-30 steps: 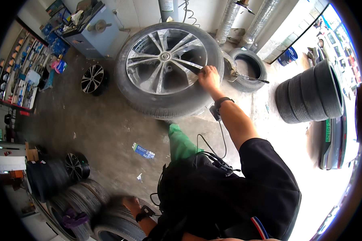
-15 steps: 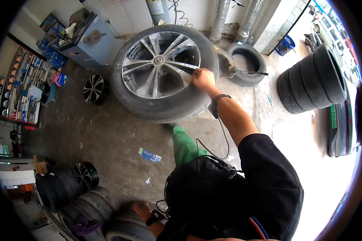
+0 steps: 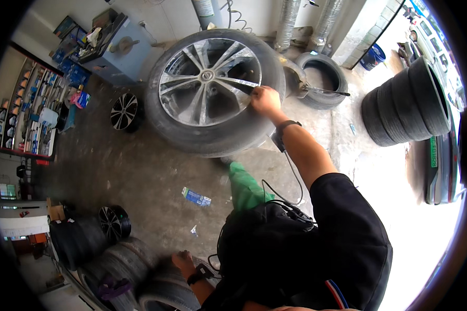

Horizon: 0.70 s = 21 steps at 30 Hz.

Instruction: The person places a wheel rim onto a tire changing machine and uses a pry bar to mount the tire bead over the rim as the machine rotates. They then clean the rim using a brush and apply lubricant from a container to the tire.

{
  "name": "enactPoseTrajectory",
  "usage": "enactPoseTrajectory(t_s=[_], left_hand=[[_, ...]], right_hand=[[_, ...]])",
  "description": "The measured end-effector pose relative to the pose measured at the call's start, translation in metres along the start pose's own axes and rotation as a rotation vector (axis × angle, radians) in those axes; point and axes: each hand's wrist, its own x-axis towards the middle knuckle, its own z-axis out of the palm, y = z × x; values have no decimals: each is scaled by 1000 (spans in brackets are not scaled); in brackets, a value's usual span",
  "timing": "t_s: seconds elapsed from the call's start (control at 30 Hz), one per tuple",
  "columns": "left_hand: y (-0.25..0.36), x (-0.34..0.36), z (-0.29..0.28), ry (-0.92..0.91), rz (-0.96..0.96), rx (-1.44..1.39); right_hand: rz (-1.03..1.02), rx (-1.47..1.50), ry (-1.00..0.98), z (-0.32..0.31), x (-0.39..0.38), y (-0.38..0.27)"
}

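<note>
A large wheel, a black tyre (image 3: pixel 192 139) on a silver multi-spoke alloy rim (image 3: pixel 207 75), lies face up at the top middle. My right hand (image 3: pixel 266 100) is at the right side of the rim, its fingers closed around the rim's edge at the end of a spoke. The inner side of that grip is hidden. Low on the left, my left hand (image 3: pixel 184 263) hangs beside stacked used tyres (image 3: pixel 127 259). Its fingers are small and blurred, and a dark smear lies next to them. I cannot make out whether it holds anything.
Another tyre (image 3: pixel 321 98) lies beyond the wheel at right, behind a metal arm (image 3: pixel 316 92). A tyre stack (image 3: pixel 399 106) stands further right near a car (image 3: pixel 443 171). Loose alloy wheels (image 3: pixel 124 111) and a grey cabinet (image 3: pixel 119 54) are at left. A blue packet (image 3: pixel 196 197) lies on the floor.
The view has shifted slightly, so most things sit a little further right. My left hand has risen slightly beside the tyres. My right hand stays at the same part of the rim.
</note>
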Motion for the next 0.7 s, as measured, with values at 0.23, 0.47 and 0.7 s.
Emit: enactPoseTrajectory(t_s=[0.23,0.47,0.7], left_hand=[[31,-22,17,99,-244,-303],[41,-2,22,162,-352,-311],[61,11,49,59,-268,-297]], right_hand=[[-8,18,-2,0,1,-3],[0,15,-30,2,3,8],[-22,15,-19,3,2,5]])
